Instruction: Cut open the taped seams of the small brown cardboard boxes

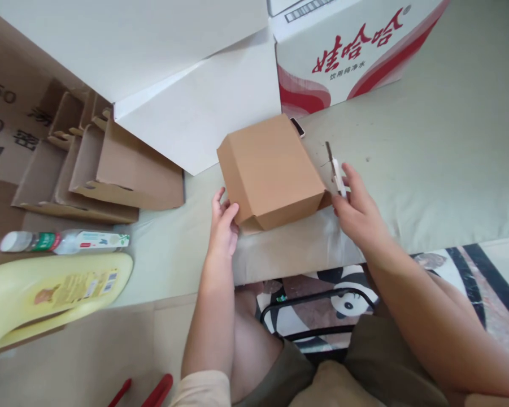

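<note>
A small brown cardboard box (275, 164) with slanted sides sits on the pale green cloth in front of me. My left hand (225, 223) grips its near left corner, thumb against the side and fingers around the edge. At the box's near right corner, my right hand (356, 209) is closed around a white-handled knife (338, 178). The knife's narrow dark blade points up and away from me, and part of its handle is hidden in my fingers. Under the box's near edge, flaps show at both corners.
Flattened or folded cardboard pieces (139, 164) stand at the left. Nearby lie a clear bottle (72, 241) and a large yellow bottle (59, 294). A white carton (220, 96) and a red-and-white carton (347, 62) stand behind. A phone-like object (297, 128) lies partly behind the box.
</note>
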Demonstrator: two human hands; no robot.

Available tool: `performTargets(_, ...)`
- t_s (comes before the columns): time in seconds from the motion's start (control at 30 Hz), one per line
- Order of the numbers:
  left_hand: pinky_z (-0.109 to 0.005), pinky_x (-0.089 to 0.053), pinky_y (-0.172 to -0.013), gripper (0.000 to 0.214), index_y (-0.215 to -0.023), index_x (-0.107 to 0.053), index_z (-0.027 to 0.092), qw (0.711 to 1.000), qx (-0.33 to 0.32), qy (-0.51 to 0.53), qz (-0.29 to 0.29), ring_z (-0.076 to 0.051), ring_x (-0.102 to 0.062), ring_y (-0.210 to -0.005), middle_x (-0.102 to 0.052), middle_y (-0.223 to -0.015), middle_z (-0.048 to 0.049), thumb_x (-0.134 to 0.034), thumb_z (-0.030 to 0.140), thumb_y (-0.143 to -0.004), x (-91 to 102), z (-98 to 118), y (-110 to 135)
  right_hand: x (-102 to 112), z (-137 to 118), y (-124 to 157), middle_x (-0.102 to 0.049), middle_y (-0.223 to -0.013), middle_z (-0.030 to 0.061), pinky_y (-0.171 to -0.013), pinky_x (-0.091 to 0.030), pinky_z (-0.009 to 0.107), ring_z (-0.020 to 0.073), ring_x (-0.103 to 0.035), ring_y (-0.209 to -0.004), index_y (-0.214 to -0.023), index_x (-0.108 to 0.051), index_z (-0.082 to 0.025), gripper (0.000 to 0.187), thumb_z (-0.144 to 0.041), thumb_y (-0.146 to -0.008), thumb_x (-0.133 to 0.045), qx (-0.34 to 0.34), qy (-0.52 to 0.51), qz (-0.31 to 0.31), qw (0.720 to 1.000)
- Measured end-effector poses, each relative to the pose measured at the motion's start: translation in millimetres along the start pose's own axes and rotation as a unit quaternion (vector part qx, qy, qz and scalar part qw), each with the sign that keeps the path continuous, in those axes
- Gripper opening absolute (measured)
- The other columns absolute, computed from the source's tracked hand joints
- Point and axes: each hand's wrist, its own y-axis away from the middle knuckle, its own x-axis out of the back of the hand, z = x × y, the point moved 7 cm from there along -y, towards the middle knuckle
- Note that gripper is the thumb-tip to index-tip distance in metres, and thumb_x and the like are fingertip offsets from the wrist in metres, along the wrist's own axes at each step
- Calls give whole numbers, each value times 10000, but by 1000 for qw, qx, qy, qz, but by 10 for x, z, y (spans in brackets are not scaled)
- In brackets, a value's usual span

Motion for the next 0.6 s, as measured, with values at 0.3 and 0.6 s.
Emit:
performTargets(0.3, -375, -491, -994, 344, -893, -727, 179, 997, -67, -41, -13, -309, -542, -1294, -641, -1273, -110, -798, 438, -678, -129, 60, 77, 98, 276, -76, -483, -1380, 241, -1101, -394, 622, 392, -458, -1351, -1313, -605, -107, 539, -186, -796, -476, 29, 255, 48, 965)
performTargets(0.6, -252, -471, -570, 297, -944, -624, 204, 987, 80, 139, 28, -161, -643, -734, -692, -912, -24, -727, 366, -719, 102, 64, 20, -156, 34, 44, -359, -1609, 86, -1192, -200, 676, 394, -212, -1529, -1386, -561, -293, 515, -385, -881, -527, 171, 234, -65, 955)
